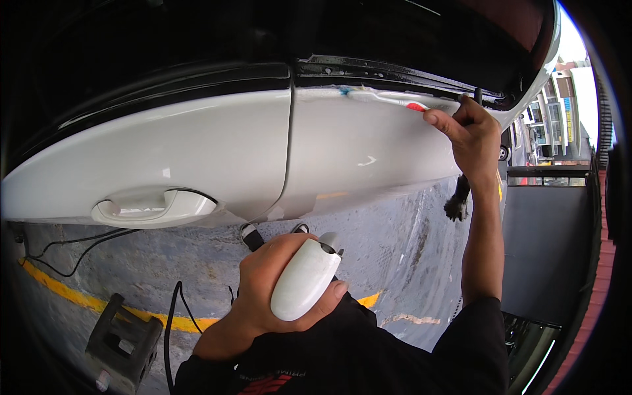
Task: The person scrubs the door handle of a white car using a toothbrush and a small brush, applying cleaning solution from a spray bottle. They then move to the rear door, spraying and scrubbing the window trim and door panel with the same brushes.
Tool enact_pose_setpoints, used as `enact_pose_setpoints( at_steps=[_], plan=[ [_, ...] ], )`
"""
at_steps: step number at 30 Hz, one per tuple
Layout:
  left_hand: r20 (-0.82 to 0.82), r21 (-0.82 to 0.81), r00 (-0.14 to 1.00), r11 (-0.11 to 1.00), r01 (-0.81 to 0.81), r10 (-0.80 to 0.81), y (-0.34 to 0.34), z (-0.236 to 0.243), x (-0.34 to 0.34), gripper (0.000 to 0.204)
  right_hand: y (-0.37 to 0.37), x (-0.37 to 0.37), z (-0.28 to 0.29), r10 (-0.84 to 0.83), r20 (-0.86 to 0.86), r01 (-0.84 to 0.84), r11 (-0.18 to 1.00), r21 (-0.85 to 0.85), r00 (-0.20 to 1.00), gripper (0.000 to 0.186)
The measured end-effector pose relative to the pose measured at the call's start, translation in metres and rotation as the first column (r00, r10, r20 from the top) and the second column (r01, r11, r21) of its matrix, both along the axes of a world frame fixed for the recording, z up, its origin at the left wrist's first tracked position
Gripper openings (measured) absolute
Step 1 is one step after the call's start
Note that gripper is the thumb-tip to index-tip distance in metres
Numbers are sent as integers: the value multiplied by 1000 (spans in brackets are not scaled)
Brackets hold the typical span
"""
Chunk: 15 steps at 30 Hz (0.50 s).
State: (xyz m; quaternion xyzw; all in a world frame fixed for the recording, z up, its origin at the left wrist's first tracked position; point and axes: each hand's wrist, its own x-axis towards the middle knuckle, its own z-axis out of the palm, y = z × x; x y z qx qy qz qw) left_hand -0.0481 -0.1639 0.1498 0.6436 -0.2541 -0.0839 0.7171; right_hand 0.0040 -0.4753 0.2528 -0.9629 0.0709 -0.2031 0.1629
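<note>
A white and red toothbrush (394, 100) is pinched in my right hand (475, 135), between thumb and fingers. Its blue bristles touch the upper edge of the white car panel (368, 141), just under the dark window trim (368, 74). Whitish residue lies along that edge. A black brush (456, 205) also seems held in the same hand, its dark bristles hanging below. Closer to my body, my left hand (263, 283) is wrapped round a white, rounded spray head (304, 282) with a dark nozzle opening; whatever lies beneath it is hidden.
A white door handle (155, 207) juts out at the left. Black hoses or cables (66, 253) run over the grey floor (217, 263), which bears a yellow line (79, 296). A dark plastic stool (125, 342) stands lower left. My shoes (252, 236) show beside the car.
</note>
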Motion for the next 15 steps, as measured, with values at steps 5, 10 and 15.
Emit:
enact_pose_setpoints(
  at_steps=[5,10,15],
  plan=[
    [-32,25,997,998,64,-63,-3,0,-1,48,49,20,-10,139,-11,-138,973,-183,990,56],
    [-45,-23,998,999,35,-36,-3,-3,-2,47,-8,-2,7,-46,-95,53,996,77,994,50],
    [-35,5,997,997,76,-76,-10,-2,-4,48,41,17,-10,78,-24,-80,991,-111,997,60]
  ],
)
